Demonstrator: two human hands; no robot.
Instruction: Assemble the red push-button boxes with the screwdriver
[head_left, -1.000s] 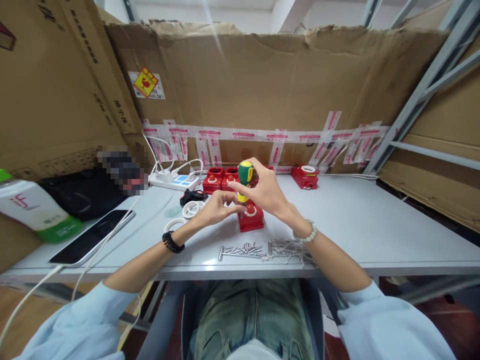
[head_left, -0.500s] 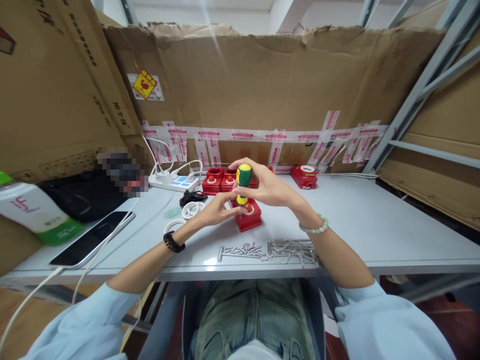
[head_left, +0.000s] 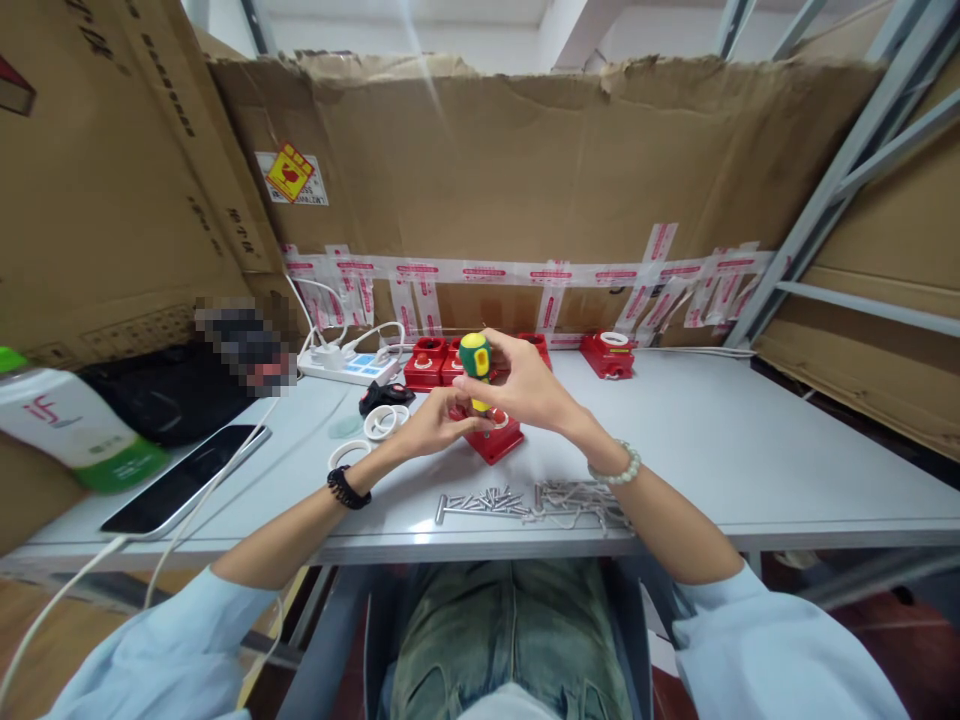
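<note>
My right hand (head_left: 525, 385) is wrapped round the yellow and green handle of a screwdriver (head_left: 475, 360), which stands upright over a red button box (head_left: 495, 438) on the white table (head_left: 712, 440). My left hand (head_left: 431, 422) is closed at the left side of that box, fingertips pinched near the screwdriver's shaft. The screwdriver's tip is hidden behind my fingers. A row of screws (head_left: 484, 500) and bent metal clips (head_left: 581, 497) lies just in front of the box.
More red button boxes (head_left: 435, 362) stand at the back, one (head_left: 609, 353) further right. White rings (head_left: 384, 420), a power strip (head_left: 349, 362), a phone (head_left: 184, 477) with a cable and a green and white bottle (head_left: 67, 425) lie at left. Cardboard walls surround the table.
The red box under the screwdriver has shifted a little left and tilted. My right hand has lowered slightly and turned on the screwdriver handle; my left hand stays at the box.
</note>
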